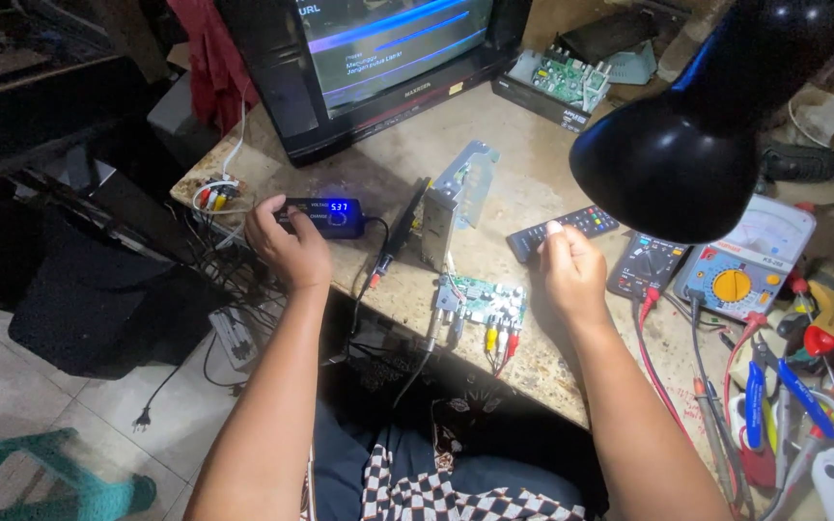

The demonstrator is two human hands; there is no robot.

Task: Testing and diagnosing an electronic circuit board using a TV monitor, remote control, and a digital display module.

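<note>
Your left hand (287,249) grips the small black power supply (325,218), your right hand's (571,270) fingers pinch the light, rigid remote (562,232) at its near edge

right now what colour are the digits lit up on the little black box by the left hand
Blue, on the black box that the left hand touches; head view.

Two bare forearms reach forward, hands apart

The left hand (287,248) lies knuckles up, wrist bent a little inward, fingers curled loosely downward in a half-closed grip. The right hand (571,270) is a loose fist with its back to the camera, thumb and forefinger pinched together at the top. Both forearms rise from the lower edge.
</note>
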